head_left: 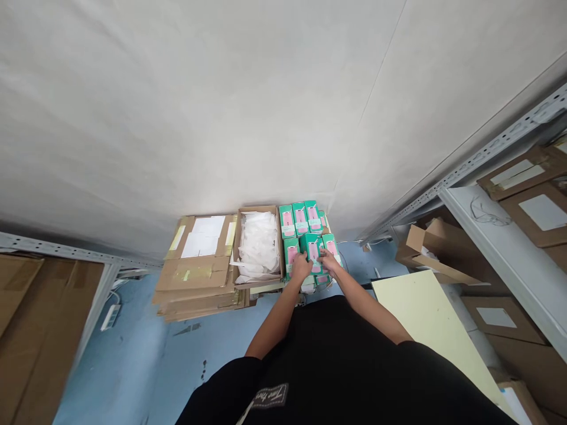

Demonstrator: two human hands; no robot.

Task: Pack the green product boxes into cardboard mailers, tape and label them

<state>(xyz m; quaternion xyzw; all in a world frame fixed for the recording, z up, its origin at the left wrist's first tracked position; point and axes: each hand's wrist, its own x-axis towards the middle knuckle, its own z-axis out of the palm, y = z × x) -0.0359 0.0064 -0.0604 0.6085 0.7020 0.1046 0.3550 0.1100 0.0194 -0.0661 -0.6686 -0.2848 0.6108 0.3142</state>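
Observation:
Between my two hands is a green box with a pink front [313, 248], standing slightly higher than the boxes around it. My left hand [301, 267] grips its left side near the bottom, fingers partly hidden. On the other side, my right hand [328, 261] is curled against its right edge. More green and pink boxes [300, 217] stand in rows behind and beside it. Directly left of them is an open cardboard carton [282, 260] filled with white, translucent plastic bags [259, 242].
Flattened cardboard boxes [197, 277] are stacked at the left. A pale yellow board [425, 319] lies to my right. Shelving with cartons [544, 206] borders the right side, and another rack with cardboard [44, 307] the left. A wall [248, 106] rises behind.

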